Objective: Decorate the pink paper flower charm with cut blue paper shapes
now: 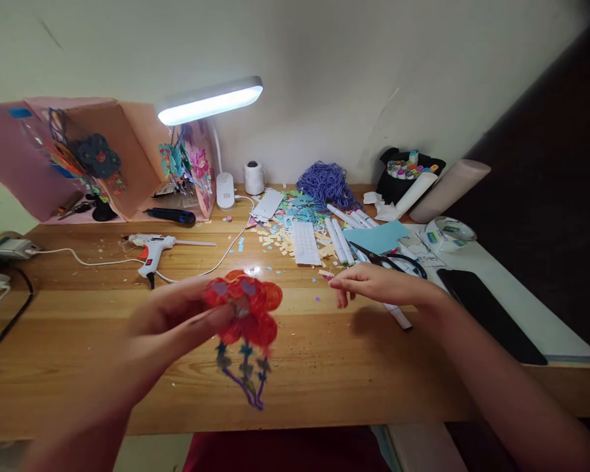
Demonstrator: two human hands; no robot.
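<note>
My left hand grips a red-orange flower ornament between thumb and fingers, above the front of the wooden table. Pale purple pieces sit on its petals, and cords with small dark green and blue shapes dangle below it. Further right, my right hand is closed in a pinch, with a tiny magenta piece at its fingertips. Black-handled scissors lie just behind that hand, partly covered by it. Several white markers and a light blue sheet are close by.
A white glue gun with its cord rests at left, near a dark cutter. Paper scraps and purple yarn cover the back middle. A lamp shines overhead. At right are a tape roll and a black phone.
</note>
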